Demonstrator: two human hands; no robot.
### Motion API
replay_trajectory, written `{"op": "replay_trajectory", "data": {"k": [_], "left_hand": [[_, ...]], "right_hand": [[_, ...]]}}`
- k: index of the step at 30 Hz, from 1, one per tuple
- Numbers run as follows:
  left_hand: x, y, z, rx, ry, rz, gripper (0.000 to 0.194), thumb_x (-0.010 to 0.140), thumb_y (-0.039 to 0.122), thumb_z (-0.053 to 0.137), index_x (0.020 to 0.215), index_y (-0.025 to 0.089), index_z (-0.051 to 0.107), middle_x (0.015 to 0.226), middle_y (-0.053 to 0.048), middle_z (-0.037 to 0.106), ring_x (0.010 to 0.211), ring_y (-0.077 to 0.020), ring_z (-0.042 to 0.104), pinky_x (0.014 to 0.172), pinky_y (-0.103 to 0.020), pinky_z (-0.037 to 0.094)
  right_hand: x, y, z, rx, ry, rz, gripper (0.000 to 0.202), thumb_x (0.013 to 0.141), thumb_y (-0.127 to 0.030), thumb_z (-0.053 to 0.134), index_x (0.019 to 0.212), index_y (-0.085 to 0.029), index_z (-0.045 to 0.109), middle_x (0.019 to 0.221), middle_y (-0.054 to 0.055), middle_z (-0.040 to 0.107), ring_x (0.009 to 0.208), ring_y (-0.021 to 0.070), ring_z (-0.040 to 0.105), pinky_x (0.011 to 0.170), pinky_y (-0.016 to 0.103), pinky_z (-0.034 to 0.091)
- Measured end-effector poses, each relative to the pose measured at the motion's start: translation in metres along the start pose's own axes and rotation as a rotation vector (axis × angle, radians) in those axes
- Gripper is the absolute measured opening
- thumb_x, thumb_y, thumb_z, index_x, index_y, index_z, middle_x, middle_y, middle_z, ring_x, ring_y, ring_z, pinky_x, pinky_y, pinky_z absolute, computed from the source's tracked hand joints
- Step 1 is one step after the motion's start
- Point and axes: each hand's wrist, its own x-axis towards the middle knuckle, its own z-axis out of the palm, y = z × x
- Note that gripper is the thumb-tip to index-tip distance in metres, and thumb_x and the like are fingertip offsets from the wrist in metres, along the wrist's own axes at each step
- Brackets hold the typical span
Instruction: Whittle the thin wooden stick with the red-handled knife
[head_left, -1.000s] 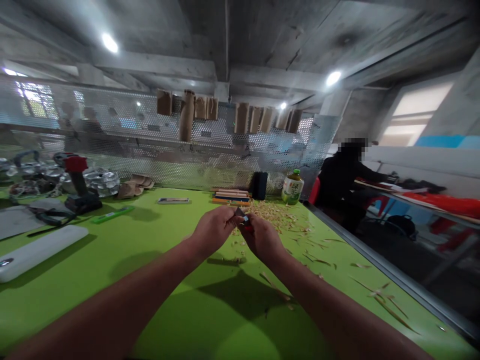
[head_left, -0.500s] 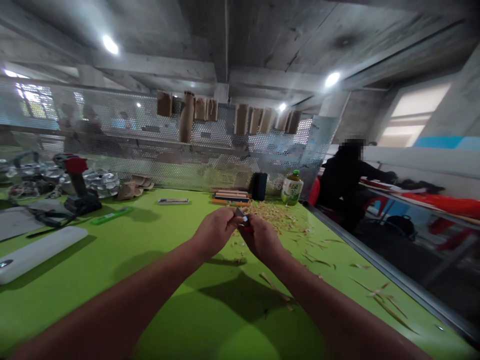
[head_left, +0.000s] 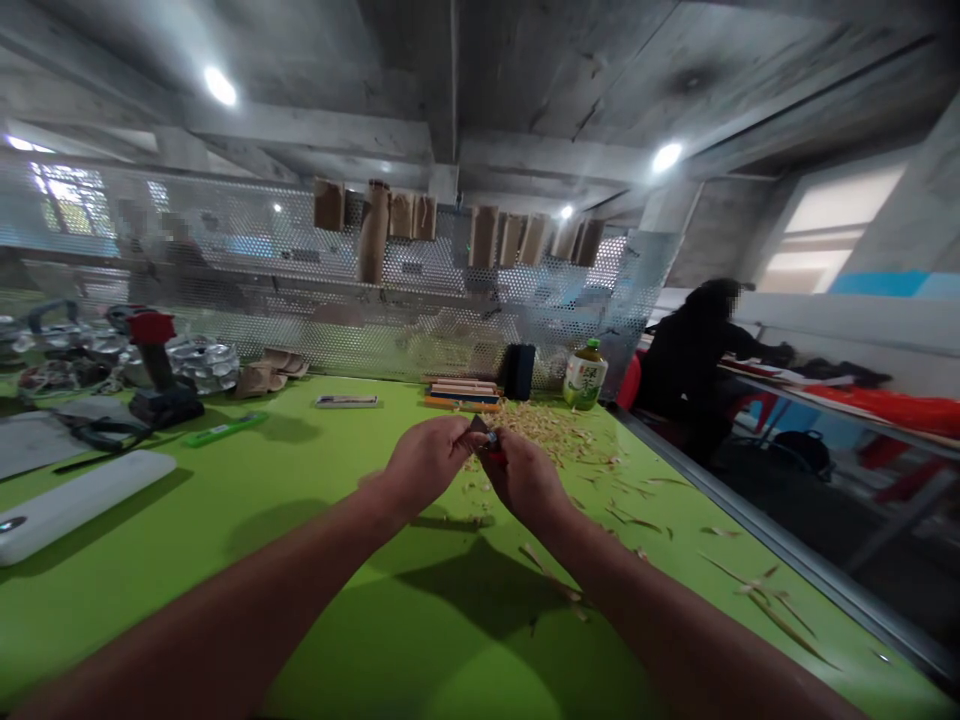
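Note:
Both hands meet over the middle of the green table [head_left: 315, 520]. My left hand [head_left: 427, 462] is closed, its thumb and fingers pinching a small dark flat piece [head_left: 478, 426]. Against it, my right hand [head_left: 531, 475] is closed round a small tool [head_left: 493, 438] with a shiny metal end and a red part. Most of the tool is hidden in the fingers, so I cannot make out its kind. Pale shavings [head_left: 559, 425] lie behind and to the right of the hands, with longer strips [head_left: 780, 610] nearer the right edge.
Behind the hands are a box of sticks [head_left: 461, 395], a black block [head_left: 519, 372] and a green-capped bottle [head_left: 585, 375]. At left lie a white bar [head_left: 86, 505], a green level [head_left: 225, 429] and a red-black power tool [head_left: 154, 365]. A person [head_left: 694, 365] sits at right.
My hands stay nearly in place, and the small dark piece and tool between them have tilted slightly. The person at right has shifted a little.

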Motion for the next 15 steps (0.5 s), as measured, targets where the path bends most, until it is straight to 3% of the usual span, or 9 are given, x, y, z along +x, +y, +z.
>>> {"op": "replay_trajectory", "data": {"k": [5, 11, 15], "left_hand": [[0.0004, 0.0005, -0.0030, 0.064, 0.012, -0.066, 0.045, 0.091, 0.053, 0.044, 0.069, 0.018, 0.061, 0.061, 0.000, 0.056, 0.054, -0.0123, 0.046, 0.051, -0.024, 0.025], [-0.0008, -0.0004, 0.0038, -0.004, 0.003, 0.020, 0.029, 0.095, 0.035, 0.043, 0.081, 0.017, 0.061, 0.079, -0.004, 0.062, 0.069, -0.0147, 0.054, 0.060, -0.024, 0.037], [-0.0002, -0.0045, 0.0054, 0.074, -0.006, 0.051, 0.035, 0.095, 0.040, 0.041, 0.078, 0.017, 0.060, 0.078, -0.005, 0.061, 0.070, -0.0162, 0.054, 0.061, -0.025, 0.037]], "right_hand": [[0.0017, -0.0007, -0.0016, 0.028, 0.006, 0.018, 0.023, 0.089, -0.040, 0.047, 0.080, -0.020, 0.055, 0.063, 0.001, 0.058, 0.052, 0.0121, 0.046, 0.051, 0.023, 0.025], [0.0017, -0.0002, -0.0010, 0.079, -0.082, -0.004, 0.018, 0.087, -0.035, 0.047, 0.082, -0.019, 0.054, 0.064, 0.001, 0.059, 0.052, 0.0119, 0.046, 0.051, 0.022, 0.026], [0.0009, 0.0015, 0.0018, 0.052, -0.065, -0.001, 0.018, 0.087, -0.034, 0.047, 0.087, -0.018, 0.056, 0.068, 0.003, 0.062, 0.055, 0.0125, 0.049, 0.053, 0.022, 0.028]]}}
